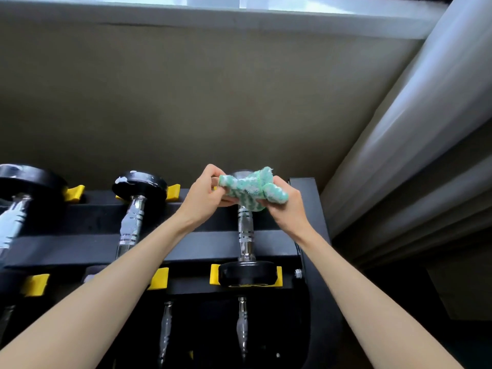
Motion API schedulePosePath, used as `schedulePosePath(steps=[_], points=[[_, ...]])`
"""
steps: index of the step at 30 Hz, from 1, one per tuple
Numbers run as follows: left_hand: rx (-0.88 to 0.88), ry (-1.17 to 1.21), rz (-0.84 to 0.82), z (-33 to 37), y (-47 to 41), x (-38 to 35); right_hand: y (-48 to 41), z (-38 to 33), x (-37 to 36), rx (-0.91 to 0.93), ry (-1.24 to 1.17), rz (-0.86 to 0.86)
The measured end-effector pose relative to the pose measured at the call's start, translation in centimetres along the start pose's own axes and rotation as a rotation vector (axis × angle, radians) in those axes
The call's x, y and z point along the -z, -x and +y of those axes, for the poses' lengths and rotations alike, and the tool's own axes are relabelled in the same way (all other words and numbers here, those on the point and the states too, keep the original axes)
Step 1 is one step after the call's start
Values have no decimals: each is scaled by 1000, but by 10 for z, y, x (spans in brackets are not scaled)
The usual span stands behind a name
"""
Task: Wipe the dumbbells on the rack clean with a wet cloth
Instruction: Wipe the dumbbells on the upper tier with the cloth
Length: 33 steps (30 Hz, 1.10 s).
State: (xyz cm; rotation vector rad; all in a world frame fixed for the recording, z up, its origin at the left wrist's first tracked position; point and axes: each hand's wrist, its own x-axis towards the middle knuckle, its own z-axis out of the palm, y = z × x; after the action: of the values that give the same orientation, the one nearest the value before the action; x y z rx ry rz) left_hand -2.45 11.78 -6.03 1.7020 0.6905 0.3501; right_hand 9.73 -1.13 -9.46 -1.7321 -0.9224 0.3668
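Both hands held a green-and-white cloth between them: the left hand pinched its 9 o'clock end, the right hand curled round its 3 o'clock end. The cloth was bunched at 12 o'clock of the rightmost dumbbell, hiding most of its far head; contact could not be told. Its near head sat between yellow cradles on the black rack. At 9 o'clock lay a second dumbbell, its far head smeared white.
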Motion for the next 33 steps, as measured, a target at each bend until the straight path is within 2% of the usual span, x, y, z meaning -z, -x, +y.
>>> schedulePosePath(steps=[3, 5, 8, 12, 16, 21, 27, 33], points=[[-186, -268, 79, -15, -1, 2, 0, 11, -14, 206, 226, 135], [-263, -417, 57, -23, -2, 4, -2, 19, -20, 245, 320, 191], [-276, -578, 17, -40, -6, 1, 0, 37, -28, 256, 400, 176], [-263, -608, 31, -53, -8, -10, 7, 53, -33, 61, 289, 142], [-256, -620, 42, -55, -11, -18, 6, 53, -32, -234, -56, 53], [-261, -636, -21, -51, -5, -19, 21, 36, -19, -394, -304, -86], [-200, -663, -132, -52, 14, -21, 44, 35, -10, -477, -330, -221], [-85, -641, -263, -53, 36, -24, 60, 28, 5, -509, -255, -406]])
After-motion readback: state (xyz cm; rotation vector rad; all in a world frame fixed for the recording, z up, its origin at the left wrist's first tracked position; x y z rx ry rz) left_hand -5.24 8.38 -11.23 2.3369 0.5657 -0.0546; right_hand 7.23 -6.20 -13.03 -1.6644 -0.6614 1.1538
